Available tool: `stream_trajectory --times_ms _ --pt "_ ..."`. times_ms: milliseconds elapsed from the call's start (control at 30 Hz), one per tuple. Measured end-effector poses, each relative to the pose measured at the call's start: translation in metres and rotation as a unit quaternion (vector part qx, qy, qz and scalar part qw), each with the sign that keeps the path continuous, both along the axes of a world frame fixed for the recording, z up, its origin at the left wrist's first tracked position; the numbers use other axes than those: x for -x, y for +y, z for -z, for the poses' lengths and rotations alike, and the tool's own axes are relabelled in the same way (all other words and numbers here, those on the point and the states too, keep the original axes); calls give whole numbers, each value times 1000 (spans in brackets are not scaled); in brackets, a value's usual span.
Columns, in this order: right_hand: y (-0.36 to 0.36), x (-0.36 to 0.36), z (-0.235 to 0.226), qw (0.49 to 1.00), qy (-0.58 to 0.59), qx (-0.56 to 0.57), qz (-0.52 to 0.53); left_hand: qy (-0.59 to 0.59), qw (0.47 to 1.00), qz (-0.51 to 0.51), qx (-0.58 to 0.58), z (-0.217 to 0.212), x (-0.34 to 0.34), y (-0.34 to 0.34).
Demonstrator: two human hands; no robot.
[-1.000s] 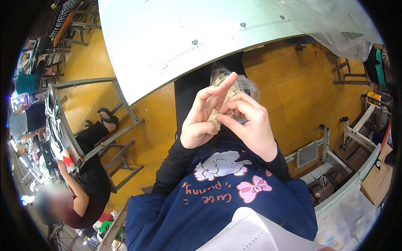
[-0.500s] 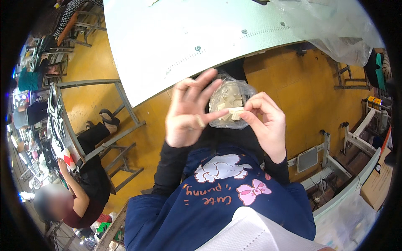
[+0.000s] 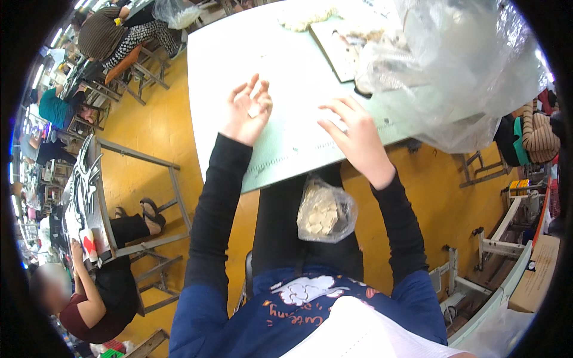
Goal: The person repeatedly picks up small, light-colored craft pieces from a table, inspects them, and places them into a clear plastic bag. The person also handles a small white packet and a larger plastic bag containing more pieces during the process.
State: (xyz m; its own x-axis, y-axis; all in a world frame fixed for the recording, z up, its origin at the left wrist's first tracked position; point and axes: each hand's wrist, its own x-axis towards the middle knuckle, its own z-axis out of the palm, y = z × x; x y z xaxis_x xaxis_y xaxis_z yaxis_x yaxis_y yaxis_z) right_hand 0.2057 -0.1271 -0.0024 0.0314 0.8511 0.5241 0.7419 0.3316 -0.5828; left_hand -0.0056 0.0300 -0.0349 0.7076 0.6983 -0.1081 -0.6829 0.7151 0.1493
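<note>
My left hand [image 3: 246, 116] is palm up over the pale table, its fingers loosely curled. A small flat cream piece [image 3: 253, 111] rests in it against the fingers. Farther right, my right hand [image 3: 353, 131] reaches over the tabletop with palm down, thumb and fingers apart; I make out nothing held between them. A clear plastic bag [image 3: 343, 224] of several small cream pieces [image 3: 323, 213] sits on my lap, just below the table's edge, with neither hand touching it.
The pale table [image 3: 274, 71] has ruler markings along its near edge. A dark-edged board [image 3: 331, 51] and a large clear plastic sheet [image 3: 453, 65] lie at the far right. A metal-framed bench [image 3: 140, 152] and a seated person [image 3: 89, 292] are on the left. A cardboard box [image 3: 534, 274] stands right.
Both hands have moved from above the bag out over the table and farther apart. The small cream piece between them now shows in my left hand. More of the tabletop is in view.
</note>
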Motion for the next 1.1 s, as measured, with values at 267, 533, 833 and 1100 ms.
stream_trajectory --times_ms 267,533,833,1100 --pt "100 -19 35 976 -168 126 -57 -6 995 44 93 6 -2 -18" --pt "-13 -11 19 953 -274 81 -105 -38 994 90 41 -8 -5 -36" --pt "-36 -45 29 949 -251 -9 -191 -9 904 339 260 17 -11 -171" --pt "-38 -60 36 924 -280 -132 -224 -85 927 243 274 41 -22 -178"
